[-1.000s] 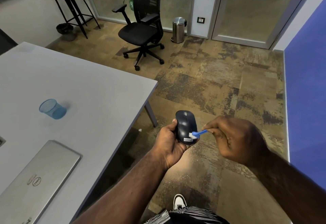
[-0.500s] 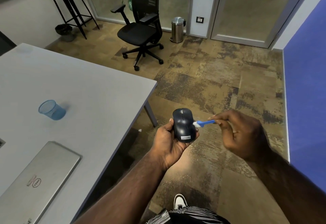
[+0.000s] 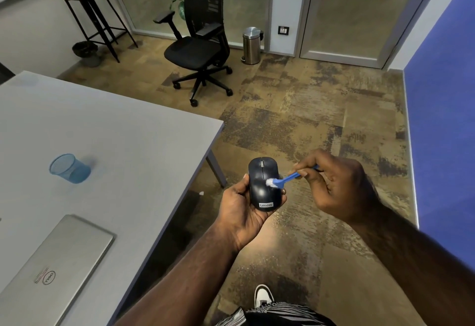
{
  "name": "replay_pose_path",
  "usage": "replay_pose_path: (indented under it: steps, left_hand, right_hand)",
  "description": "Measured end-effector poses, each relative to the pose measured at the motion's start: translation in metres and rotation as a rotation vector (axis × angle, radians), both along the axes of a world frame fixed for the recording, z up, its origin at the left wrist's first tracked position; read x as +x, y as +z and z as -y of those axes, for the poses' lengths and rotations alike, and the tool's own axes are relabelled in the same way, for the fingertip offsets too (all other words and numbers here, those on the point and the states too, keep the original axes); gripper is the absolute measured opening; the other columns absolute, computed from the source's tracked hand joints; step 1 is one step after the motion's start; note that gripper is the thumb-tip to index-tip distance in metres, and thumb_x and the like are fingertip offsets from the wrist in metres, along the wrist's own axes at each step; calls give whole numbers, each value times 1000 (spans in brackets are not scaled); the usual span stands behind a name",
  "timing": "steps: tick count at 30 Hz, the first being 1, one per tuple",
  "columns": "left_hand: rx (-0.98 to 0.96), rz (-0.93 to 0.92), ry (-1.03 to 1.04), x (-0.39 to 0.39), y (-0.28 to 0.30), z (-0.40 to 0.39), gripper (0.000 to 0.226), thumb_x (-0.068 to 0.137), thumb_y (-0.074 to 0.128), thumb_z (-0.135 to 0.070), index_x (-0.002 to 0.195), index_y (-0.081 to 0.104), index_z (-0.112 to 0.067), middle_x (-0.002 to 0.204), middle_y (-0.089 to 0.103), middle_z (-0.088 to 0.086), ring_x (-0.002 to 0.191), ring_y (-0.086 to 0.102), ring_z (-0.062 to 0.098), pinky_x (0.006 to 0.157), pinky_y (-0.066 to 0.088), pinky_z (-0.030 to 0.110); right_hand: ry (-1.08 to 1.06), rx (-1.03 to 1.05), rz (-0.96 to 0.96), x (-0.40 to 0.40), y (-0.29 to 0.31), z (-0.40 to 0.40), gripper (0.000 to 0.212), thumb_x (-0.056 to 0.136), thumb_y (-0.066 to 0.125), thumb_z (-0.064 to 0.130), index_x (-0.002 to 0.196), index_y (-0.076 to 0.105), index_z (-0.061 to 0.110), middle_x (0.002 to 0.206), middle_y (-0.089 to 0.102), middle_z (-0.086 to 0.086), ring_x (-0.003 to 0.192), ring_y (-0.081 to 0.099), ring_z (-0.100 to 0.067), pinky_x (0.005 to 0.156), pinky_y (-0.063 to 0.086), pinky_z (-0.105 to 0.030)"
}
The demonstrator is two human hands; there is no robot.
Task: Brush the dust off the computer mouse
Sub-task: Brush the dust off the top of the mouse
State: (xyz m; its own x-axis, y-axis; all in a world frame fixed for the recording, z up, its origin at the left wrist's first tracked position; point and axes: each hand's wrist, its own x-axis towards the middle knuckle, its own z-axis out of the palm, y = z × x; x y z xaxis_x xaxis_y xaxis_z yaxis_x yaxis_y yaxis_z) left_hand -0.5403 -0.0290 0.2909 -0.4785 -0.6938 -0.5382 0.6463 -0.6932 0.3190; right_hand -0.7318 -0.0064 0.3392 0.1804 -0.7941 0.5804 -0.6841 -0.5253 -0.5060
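Bristles are being swept back onto the mouse, gripped by the left hand; the brush, pinched by the right hand, is being drawn toward 6 o'clock next.

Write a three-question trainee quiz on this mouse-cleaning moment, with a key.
1. True or false: the computer mouse lies on the table.
2. Which hand holds the blue brush? A) left hand B) right hand
3. Fill in: the white bristles touch the mouse's ____ surface.

Key
1. False; the left hand holds it in the air beside the table.
2. B.
3. Top, on its right side, behind the scroll wheel.
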Motion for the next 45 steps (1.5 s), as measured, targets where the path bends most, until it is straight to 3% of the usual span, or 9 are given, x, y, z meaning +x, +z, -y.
replay_pose_path:
  steps: [5,10,13,18,22,29,33,38,45]
  left_hand:
    - [13,5,0,2,-3,1,55,101,34,-35,106,72,4,110,67,28,85,67,39,78,58,48]
    - [11,-20,-6,3,-3,3,54,100,33,-35,106,74,1,115,67,24,94,68,33,96,46,47]
    - [24,-47,-3,2,0,5,53,100,34,-35,113,69,2,116,66,26,95,67,36,89,52,48]
    - [49,-59,-5,4,6,8,49,100,36,-34,125,57,2,117,63,29,92,64,41,82,56,51]
    - [29,-52,-24,4,6,7,53,101,31,-34,130,55,2,129,57,26,99,65,37,91,50,50]
    - [71,-71,-13,4,7,10,50,101,33,-35,123,59,2,115,64,27,92,65,39,82,56,50]
    - [34,-37,-15,4,7,11,52,101,30,-35,126,58,1,122,61,26,97,63,38,81,56,48]
    - [20,62,-6,4,8,12,48,101,34,-35,120,62,1,112,65,27,90,65,38,81,56,48]
    - [1,148,-27,4,13,11,52,102,31,-36,130,54,2,120,61,27,91,63,36,82,55,45]
  right_hand:
    - [-50,-13,61,-1,3,3,15,91,55,16,92,66,7,86,64,14,73,53,25,60,36,3]
    - [109,42,21,0,-1,-2,12,87,58,16,89,67,8,87,63,18,70,62,3,58,47,-10]
    - [37,14,31,-2,-2,2,17,89,56,18,89,67,6,84,70,7,67,61,1,58,45,-6]
    - [-44,-82,59,-6,-3,7,15,91,55,18,92,65,7,84,73,-2,66,69,-14,52,53,-29]
    - [103,-12,30,-5,-6,1,8,89,57,18,94,63,16,87,71,8,68,68,-9,54,53,-27]
    - [-59,-101,52,-9,-3,10,16,89,56,15,88,67,4,82,73,-3,71,66,-10,61,50,-14]
    - [24,-79,40,-4,-6,6,17,90,56,16,88,68,4,83,74,-4,69,69,-14,56,54,-26]
    - [-33,-90,62,3,-3,10,16,91,56,14,92,68,4,85,73,-3,73,65,-7,66,47,-7]
    - [56,-110,-6,9,0,9,9,92,54,15,98,62,15,79,72,-5,61,65,-15,53,50,-24]
